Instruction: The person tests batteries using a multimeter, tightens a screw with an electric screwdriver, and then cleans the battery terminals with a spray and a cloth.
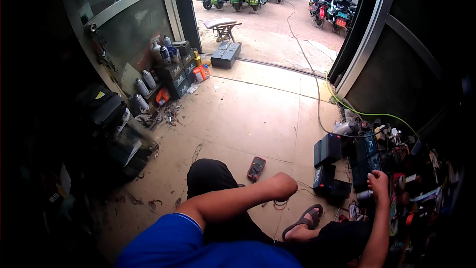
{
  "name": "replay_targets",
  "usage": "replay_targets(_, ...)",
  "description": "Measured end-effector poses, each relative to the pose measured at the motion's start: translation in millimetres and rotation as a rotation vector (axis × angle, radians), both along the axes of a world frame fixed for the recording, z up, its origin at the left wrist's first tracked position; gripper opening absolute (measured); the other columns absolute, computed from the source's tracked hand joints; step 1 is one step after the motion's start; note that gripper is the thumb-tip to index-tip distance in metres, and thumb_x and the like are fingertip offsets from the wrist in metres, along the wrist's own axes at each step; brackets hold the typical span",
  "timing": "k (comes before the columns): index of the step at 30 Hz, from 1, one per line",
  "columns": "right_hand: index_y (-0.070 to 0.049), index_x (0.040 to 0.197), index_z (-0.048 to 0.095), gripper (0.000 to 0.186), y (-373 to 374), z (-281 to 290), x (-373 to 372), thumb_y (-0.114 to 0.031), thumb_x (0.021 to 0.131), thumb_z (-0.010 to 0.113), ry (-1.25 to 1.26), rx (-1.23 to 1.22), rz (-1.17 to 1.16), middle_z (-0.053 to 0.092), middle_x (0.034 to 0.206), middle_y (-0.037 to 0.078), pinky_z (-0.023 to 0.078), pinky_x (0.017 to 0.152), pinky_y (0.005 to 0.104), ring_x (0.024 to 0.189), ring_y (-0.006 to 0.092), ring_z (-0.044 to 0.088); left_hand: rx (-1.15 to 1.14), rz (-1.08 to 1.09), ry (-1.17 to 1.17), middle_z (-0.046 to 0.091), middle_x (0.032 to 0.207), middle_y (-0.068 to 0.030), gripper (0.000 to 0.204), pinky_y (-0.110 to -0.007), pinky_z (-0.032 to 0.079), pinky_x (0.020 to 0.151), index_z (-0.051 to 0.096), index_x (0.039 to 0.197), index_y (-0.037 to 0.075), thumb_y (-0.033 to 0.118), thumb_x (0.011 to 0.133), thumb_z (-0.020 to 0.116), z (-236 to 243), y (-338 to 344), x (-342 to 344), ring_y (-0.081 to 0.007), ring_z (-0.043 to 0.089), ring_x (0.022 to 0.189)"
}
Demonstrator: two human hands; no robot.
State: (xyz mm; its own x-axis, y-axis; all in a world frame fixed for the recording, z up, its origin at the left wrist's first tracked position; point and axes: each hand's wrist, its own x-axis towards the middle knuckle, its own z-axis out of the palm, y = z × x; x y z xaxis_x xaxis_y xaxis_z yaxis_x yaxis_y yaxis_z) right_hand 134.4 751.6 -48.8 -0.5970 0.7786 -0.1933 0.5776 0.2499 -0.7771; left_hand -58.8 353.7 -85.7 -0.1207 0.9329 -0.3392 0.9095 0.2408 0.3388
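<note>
**Hands hanging near dark batteries, fingers hard to read**

The left hand [284, 186] is turning its back to the camera and hiding its fingers; I cannot tell how open its grip is or what it is holding. The right hand [379, 184] is bending its fingers beside piled clutter [414, 188], its grip too small to judge. The batteries [326, 152] are standing on the floor [248, 119], between the hands and slightly ahead. Darkness is swallowing the side edges, and the right forearm is running off the bottom. Bare tiles are stretching from the meter [256, 168] toward the doorway, while a cable [318, 101] is edging the right side.
</note>
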Motion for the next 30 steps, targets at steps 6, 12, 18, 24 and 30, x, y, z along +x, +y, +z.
replay_targets(6, 0.006, 0.119, 0.069, 0.035, -17.6, 10.4, -32.1, -0.015, 0.092, 0.077, 0.066, 0.034, 0.051, 0.073, 0.091, 0.007, 0.053, 0.061, 0.0287, 0.072, 0.0111, 0.066, -0.025, 0.009, 0.024, 0.071, 0.102, -0.0184, 0.035, -0.048, 0.057, 0.080, 0.065, 0.110, 0.002, 0.026, 0.087, 0.077, 17.1, -17.8, -16.1, -0.0382, 0.070, 0.098)
replay_targets(12, 0.004, 0.121, 0.071, 0.045, -1.1, 10.9, -12.6, -0.026, 0.089, 0.080, -0.010, 0.106, 0.010, 0.076, 0.099, 0.010, 0.057, 0.074, 0.0317, 0.083, 0.0161, 0.071, -0.036, 0.007, -0.004, 0.071, 0.102, -0.0191, 0.038, -0.048, 0.056, 0.084, 0.064, 0.109, 0.002, 0.029, 0.087, 0.079, 23.2, -4.9, -13.2, -0.0386, 0.070, 0.098)
replay_targets(18, 0.006, 0.121, 0.069, 0.041, -31.4, 32.4, -6.3, -0.019, 0.091, 0.079, 0.031, 0.151, 0.051, 0.075, 0.100, 0.008, 0.056, 0.077, 0.0292, 0.085, 0.0129, 0.068, -0.105, 0.597, 0.048, 0.074, 0.108, -0.0212, 0.044, -0.047, 0.057, 0.091, 0.068, 0.115, 0.002, 0.036, 0.087, 0.075, -33.3, 20.4, -80.5, -0.0398, 0.070, 0.106)
replay_targets(24, 0.001, 0.122, 0.068, 0.035, -165.4, 105.0, -54.7, -0.015, 0.092, 0.075, 0.158, 0.241, 0.362, 0.073, 0.113, 0.015, 0.058, 0.086, 0.0364, 0.098, 0.0250, 0.073, -0.211, 1.320, -0.371, 0.070, 0.125, -0.0248, 0.054, -0.044, 0.057, 0.096, 0.070, 0.120, -0.003, 0.034, 0.081, 0.077, -199.6, -38.0, -157.6, -0.0385, 0.070, 0.114)
replay_targets(30, -0.002, 0.124, 0.064, 0.041, -162.8, 117.4, -40.8, -0.012, 0.086, 0.076, 0.204, 0.813, 0.609, 0.069, 0.108, 0.016, 0.055, 0.083, 0.0421, 0.096, 0.0346, 0.068, -0.249, 1.542, -0.326, 0.068, 0.133, -0.0215, 0.059, -0.045, 0.055, 0.102, 0.068, 0.125, -0.001, 0.031, 0.078, 0.084, -251.4, 0.4, -104.6, -0.0353, 0.067, 0.122)
